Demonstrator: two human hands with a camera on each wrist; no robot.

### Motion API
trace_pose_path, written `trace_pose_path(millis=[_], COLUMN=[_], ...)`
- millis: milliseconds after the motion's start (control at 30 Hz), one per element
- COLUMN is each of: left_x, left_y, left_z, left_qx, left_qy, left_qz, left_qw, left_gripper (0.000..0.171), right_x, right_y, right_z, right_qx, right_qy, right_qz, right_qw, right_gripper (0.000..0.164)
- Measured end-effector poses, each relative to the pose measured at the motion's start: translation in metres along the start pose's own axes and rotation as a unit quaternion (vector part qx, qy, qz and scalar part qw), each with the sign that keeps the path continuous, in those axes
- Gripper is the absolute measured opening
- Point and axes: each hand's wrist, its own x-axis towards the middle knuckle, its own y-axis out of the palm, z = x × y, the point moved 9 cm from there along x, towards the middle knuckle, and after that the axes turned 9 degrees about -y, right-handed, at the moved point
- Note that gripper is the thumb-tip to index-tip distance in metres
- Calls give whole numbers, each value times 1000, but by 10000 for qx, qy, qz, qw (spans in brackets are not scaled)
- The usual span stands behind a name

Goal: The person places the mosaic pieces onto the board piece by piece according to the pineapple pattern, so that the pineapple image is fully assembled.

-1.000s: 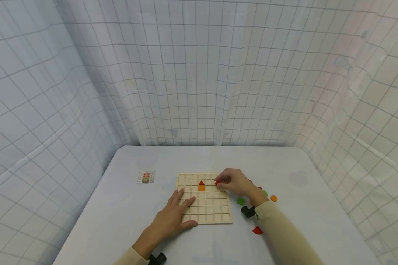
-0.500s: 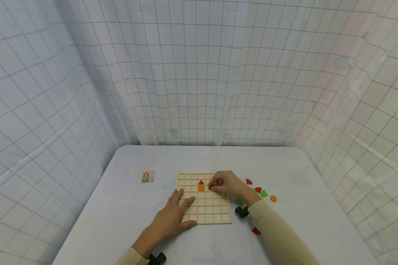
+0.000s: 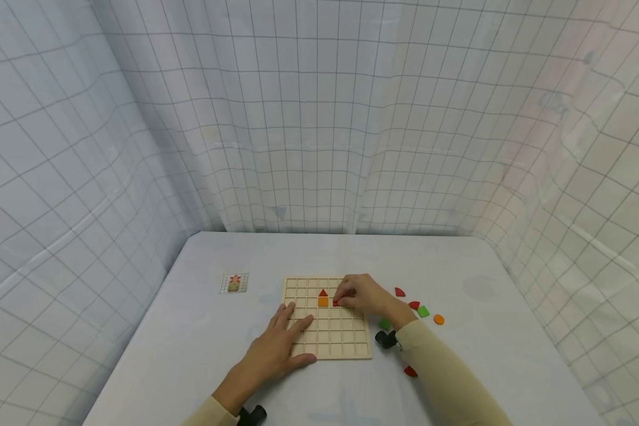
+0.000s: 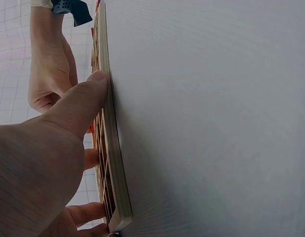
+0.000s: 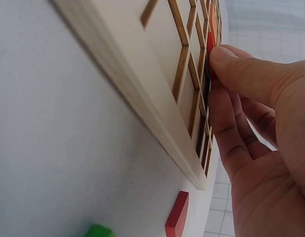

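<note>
A wooden grid board (image 3: 343,338) lies on the white table. My left hand (image 3: 277,342) rests on its left side with fingers spread, and in the left wrist view the thumb (image 4: 95,84) lies along the board's edge. With thumb and fingertips, my right hand (image 3: 366,294) pinches a small red piece (image 3: 335,303) at a cell right of the orange square (image 3: 323,302). That piece's exact shape is mostly hidden by the fingers. A red triangle (image 3: 323,293) sits in the cell just beyond the orange square.
Right of the board lie red quarter-circle pieces (image 3: 400,292), green squares (image 3: 423,311) and an orange disc (image 3: 439,319). Another red piece (image 3: 410,371) is nearer, beside the right sleeve. A small picture card (image 3: 235,283) lies left of the board. White gridded curtains (image 3: 319,148) surround the table.
My right hand has moved left across the board with the red piece, to the cell near the orange square, and barely shifts over the last half second. The left hand stays put.
</note>
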Motion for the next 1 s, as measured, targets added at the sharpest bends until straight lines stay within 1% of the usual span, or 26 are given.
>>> trace_pose_path(millis=[233,533,733,1000], left_x=[-1,1,1,2], left_y=[0,1,-1,2], left_z=[-1,0,-3,-1], left_qx=[-19,93,146,111], left_qy=[24,80,135,67], left_qz=[21,17,-18,0], left_qw=[10000,9999,9998,9999], left_gripper=[89,89,89,88], right_x=[4,8,8,3], right_y=[2,5,6,4], right_z=[3,2,5,7], right_qx=[-146,-89,-125,-152], right_qy=[-133,-57,25,51], right_qz=[-62,-250,-317,-352], right_qw=[9998,9996,9994,9992], right_gripper=[9,8,7,9])
